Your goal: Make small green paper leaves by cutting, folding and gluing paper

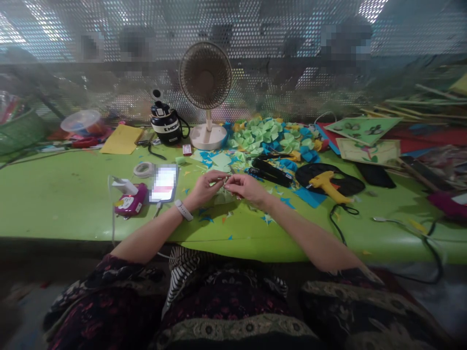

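Observation:
Over the middle of the green table, my left hand (209,188) and my right hand (246,189) meet fingertip to fingertip. Both are closed in a pinch on a small piece of pale green paper (223,196), which shows just beneath the fingers; its shape is mostly hidden. Small blue, yellow and green paper scraps (206,218) lie around and below the hands. A black stapler (270,172) rests to the right of my right hand. Behind the hands are pale green paper pieces (221,160) and a heap of folded green, blue and yellow paper shapes (259,136).
On the left stand a lit phone (164,183), a tape roll (143,169), a purple power block (131,200) and a black bottle (166,124). A fan (208,138) stands behind. To the right, a yellow glue gun (330,186) lies on a black pad, its cord trailing forward.

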A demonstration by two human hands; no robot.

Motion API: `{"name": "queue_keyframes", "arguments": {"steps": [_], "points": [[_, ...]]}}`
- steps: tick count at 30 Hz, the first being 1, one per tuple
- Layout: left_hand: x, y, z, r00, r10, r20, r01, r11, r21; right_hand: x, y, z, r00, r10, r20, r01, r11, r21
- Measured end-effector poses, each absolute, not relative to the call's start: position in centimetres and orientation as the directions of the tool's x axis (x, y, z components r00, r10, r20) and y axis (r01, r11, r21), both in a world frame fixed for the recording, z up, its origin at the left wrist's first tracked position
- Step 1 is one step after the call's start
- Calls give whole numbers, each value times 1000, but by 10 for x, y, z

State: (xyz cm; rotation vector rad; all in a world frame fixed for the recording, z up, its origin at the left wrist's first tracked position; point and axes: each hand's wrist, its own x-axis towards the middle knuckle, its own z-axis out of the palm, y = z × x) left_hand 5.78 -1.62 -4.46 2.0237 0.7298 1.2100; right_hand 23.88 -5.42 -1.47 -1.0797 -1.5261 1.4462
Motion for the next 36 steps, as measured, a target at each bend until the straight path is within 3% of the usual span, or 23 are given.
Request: {"name": "queue_keyframes", "arguments": {"steps": [7, 14, 17, 22, 25, 29, 36], "points": [[57, -15, -46, 393, 730, 559, 155, -652, 742, 239, -54, -15, -350, 928, -127, 48, -118, -992], [59, -16, -48, 437, 753, 492, 119, -591, 798, 239, -55, -14, -338, 935, -107, -62, -136, -989], [61, -19, -47, 422, 788, 448, 105, -533, 839, 238, -54, -15, -277, 958, -79, -120, -116, -986], [61, -28, -35, 230, 820, 524, 236, -569, 788, 240, -46, -18, -115, 993, -28, -192, -50, -980], [60, -36, -25, 302, 832, 466, 227, -537, 813, 240, -44, -20, -64, 998, -18, -211, -31, -977], [66, -42, -23, 398, 866, 304, 115, -375, 920, 237, -47, -23, -19, 1000, -16, -180, -19, -983], [67, -28, -38, 344, 912, 221, 36, -248, 968, 244, -43, -19, -20, 1000, 23, 14, 24, -1000]]}}
